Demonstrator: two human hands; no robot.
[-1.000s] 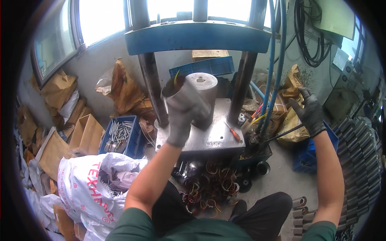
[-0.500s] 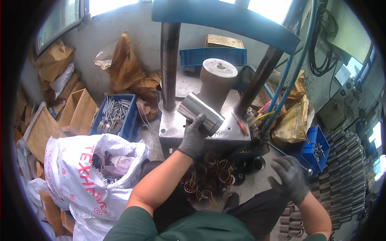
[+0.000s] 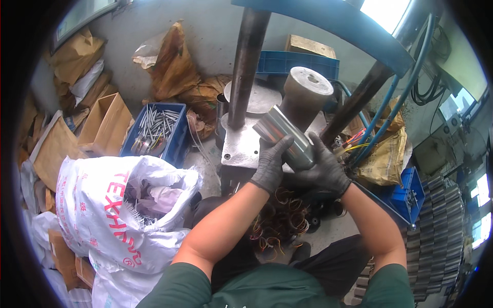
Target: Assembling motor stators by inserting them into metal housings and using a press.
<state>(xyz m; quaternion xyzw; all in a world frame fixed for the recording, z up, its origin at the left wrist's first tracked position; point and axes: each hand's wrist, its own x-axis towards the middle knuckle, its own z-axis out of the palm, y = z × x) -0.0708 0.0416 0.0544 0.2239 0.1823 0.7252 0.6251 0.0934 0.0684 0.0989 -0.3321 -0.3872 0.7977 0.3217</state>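
A shiny metal cylinder (image 3: 284, 137), tilted, is held between my two gloved hands above the front of a grey metal press bed (image 3: 239, 149). My left hand (image 3: 273, 163), in a dark glove, is closed on its lower left side. Around its lower right end wraps my right hand (image 3: 327, 167), also gloved. Just behind the cylinder stands a thick grey metal post (image 3: 306, 95) with a round top. Below my hands, on the floor, sit several wound motor stators (image 3: 282, 220) with coloured wires; my hands and arms partly hide them.
Dark steel columns (image 3: 248, 66) rise from the bed to a blue crossbeam (image 3: 334, 20). To the left are a white woven sack (image 3: 87, 205) and a blue crate (image 3: 177, 133) of metal shafts. At right stand a small blue bin (image 3: 411, 197) and stacked metal cylinders (image 3: 436, 241).
My right hand has come in from the lower right and taken hold of the cylinder's end. The view has shifted, so the press appears further right.
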